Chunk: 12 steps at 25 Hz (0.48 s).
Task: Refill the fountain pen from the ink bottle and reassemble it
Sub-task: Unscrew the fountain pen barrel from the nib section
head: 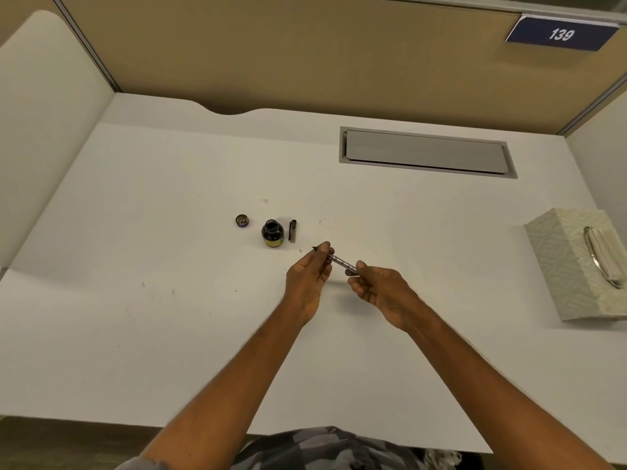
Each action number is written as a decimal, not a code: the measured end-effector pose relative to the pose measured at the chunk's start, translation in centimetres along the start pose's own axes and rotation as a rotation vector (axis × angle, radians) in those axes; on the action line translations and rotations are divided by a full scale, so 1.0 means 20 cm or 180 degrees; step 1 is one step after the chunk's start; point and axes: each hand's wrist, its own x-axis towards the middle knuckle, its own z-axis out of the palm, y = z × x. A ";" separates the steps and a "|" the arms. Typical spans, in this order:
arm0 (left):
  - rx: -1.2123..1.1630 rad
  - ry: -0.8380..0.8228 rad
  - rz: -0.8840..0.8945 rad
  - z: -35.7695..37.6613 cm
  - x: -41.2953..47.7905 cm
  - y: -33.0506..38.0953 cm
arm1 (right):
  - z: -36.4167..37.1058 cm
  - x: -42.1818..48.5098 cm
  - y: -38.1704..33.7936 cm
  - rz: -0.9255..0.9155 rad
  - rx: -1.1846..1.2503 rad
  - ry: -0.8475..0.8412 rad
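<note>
White cubicle desk (169,334), tan partition (305,45) behind, tissue box (576,266) off right. Left hand (307,279) and right hand (380,286) both pinch the fountain pen (341,262); open ink bottle (272,233) nearby.

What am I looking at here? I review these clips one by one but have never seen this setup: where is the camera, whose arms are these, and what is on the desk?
There is no machine. One wide-angle camera sits on a person's head, looking forward and down, so the two bare arms are the wearer's own. The left hand pinches the nib end of a fountain pen; the right hand holds its other end, just above the white desk. Beyond the hands stand an open ink bottle, its cap to the left, and a small dark pen part to the right. A tissue box sits at the far right.
</note>
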 end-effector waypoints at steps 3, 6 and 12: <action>-0.0009 -0.0140 0.0090 -0.01 -0.04 0.00 | 0.00 -0.04 -0.02 0.0052 0.0157 0.0022; 0.0120 0.0057 0.0312 0.00 -0.07 0.00 | 0.02 -0.08 -0.03 -0.0051 0.0385 0.0011; -0.0269 0.0309 0.0374 0.08 -0.13 0.01 | 0.05 -0.14 -0.01 -0.1367 -0.0645 0.0459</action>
